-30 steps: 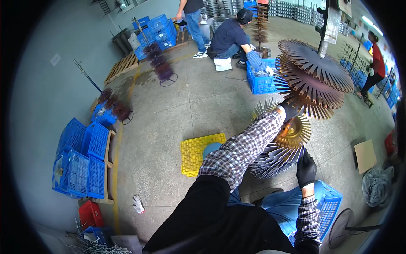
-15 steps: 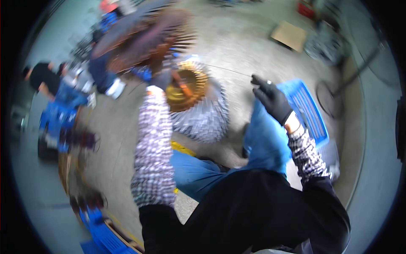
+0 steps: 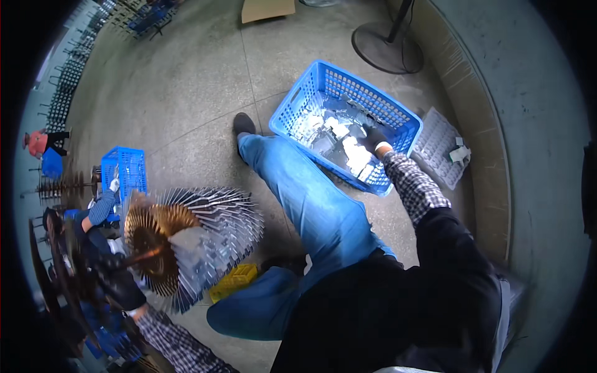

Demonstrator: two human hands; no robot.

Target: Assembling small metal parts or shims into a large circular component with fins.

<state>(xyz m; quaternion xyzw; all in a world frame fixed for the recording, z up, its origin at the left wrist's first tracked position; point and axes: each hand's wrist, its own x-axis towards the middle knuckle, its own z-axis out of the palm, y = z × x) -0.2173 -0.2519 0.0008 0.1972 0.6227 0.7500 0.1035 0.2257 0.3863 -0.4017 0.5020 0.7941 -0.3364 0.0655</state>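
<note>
My left hand (image 3: 124,289), black-gloved, is closed round the rusty rod (image 3: 142,256) of a tiered round rack, as far as the blur shows. Brown toothed discs sit along this rod. Many thin silvery flat pieces (image 3: 217,227) fan out around the rack's end. My right hand (image 3: 373,138), also black-gloved, reaches into a large blue plastic basket (image 3: 407,118), its fingers apart over loose flat pieces (image 3: 336,127), some shiny and some dark. Its fingertips are hard to tell from the dark pieces, so contact is unclear.
A yellow crate (image 3: 233,281) stands by my left leg. Grey moulded trays (image 3: 438,146) lie between basket and wall. A round stand base (image 3: 388,50) and cardboard (image 3: 267,9) are farther off. At left, a co-worker's sleeve (image 3: 102,208) is beside another blue crate (image 3: 124,165).
My view has swung right. My right hand has gone from above my knee into the blue basket. The rack and my left hand now appear lower and farther left.
</note>
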